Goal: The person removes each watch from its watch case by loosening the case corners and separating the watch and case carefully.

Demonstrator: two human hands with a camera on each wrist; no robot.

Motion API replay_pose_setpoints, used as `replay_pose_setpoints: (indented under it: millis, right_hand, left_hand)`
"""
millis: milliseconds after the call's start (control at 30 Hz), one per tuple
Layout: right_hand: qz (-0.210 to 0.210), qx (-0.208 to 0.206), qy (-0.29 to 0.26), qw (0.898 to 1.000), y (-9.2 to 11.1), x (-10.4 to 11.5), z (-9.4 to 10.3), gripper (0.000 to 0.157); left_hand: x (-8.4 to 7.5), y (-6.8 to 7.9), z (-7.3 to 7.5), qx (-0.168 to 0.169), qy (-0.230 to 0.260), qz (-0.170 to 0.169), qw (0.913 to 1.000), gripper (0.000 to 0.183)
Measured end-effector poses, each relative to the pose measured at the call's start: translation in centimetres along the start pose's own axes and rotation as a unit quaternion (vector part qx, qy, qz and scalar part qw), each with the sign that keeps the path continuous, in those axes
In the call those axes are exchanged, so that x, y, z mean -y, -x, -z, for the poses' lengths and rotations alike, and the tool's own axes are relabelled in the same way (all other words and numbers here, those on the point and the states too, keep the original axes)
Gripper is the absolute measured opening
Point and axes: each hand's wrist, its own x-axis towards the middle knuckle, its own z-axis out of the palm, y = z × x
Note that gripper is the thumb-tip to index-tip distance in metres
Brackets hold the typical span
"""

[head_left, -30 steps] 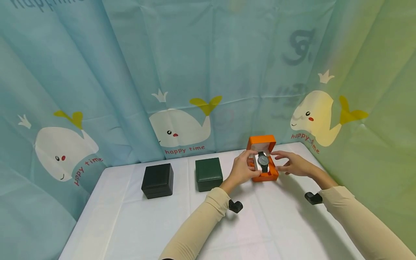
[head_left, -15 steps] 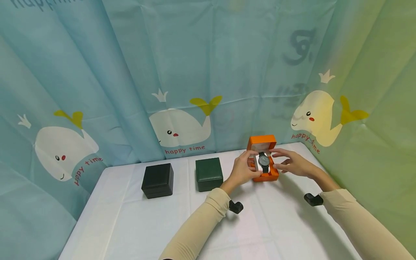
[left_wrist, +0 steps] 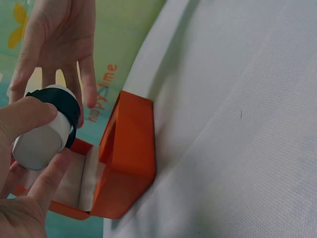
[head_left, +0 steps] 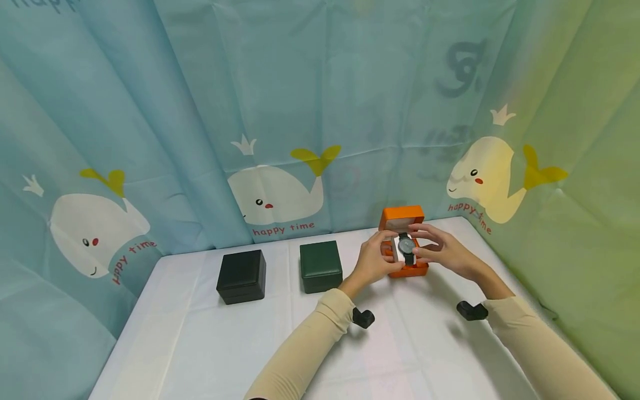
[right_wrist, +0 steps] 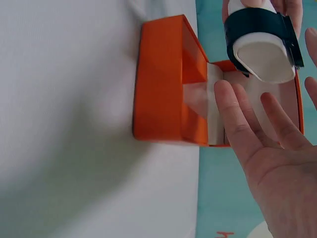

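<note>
A dark-dialled watch [head_left: 406, 246] with a dark strap is wrapped round a white watch pillow [left_wrist: 39, 146]. My left hand [head_left: 371, 260] grips the pillow by its left end, thumb and fingers on opposite sides. From the right, my right hand [head_left: 449, 254] reaches in with its fingers spread, their tips close to the pillow's free end; in the right wrist view a gap shows between them. Behind and below the watch stands an orange watch box [right_wrist: 158, 84], its lid raised. Within the box, the bottom part looks hollow and the lid has a pale lining.
A closed green box [head_left: 321, 266] sits left of the orange one, beside my left forearm. Farther left is a closed black box [head_left: 242, 276]. All stand on a white-covered table [head_left: 225, 355], with a whale-print curtain [head_left: 280, 111] close behind it.
My right hand has moved left, its fingers coming up to the watch and pillow. The left hand keeps its grip on the pillow almost unmoved. The boxes stay put.
</note>
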Motion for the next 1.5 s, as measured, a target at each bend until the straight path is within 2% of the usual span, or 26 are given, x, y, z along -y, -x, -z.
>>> replay_pose_setpoints:
  millis: [267, 433, 833, 1000, 1267, 1500]
  right_hand:
    - [-0.01, -0.011, -0.035, 0.999, -0.2, -0.6, -0.9, 0.064]
    - [-0.027, -0.011, -0.032, 0.999, -0.4, -0.8, -1.2, 0.064]
    - [-0.027, -0.014, -0.038, 0.999, -0.6, -1.0, -1.7, 0.062]
    - [-0.028, -0.017, -0.04, 0.999, -0.5, -1.3, -1.9, 0.062]
    - [-0.027, -0.018, -0.039, 0.999, -0.7, -1.2, -1.9, 0.062]
    - [-0.032, -0.02, -0.033, 0.999, -0.4, -1.3, -1.1, 0.06]
  left_hand:
    - [-0.2, 0.2, 0.0, 0.001, 0.001, -0.004, 1.0, 0.065]
    - [-0.3, 0.3, 0.1, 0.003, 0.012, -0.003, 0.9999, 0.064]
    - [-0.4, 0.4, 0.1, 0.02, 0.027, 0.009, 0.9994, 0.064]
    - [-0.3, 0.5, 0.1, 0.024, 0.017, 0.016, 0.9995, 0.064]
    - [-0.4, 0.4, 0.2, 0.023, 0.009, 0.016, 0.9996, 0.063]
    - [-0.3, 0.4, 0.4, 0.018, 0.004, 0.011, 0.9998, 0.063]
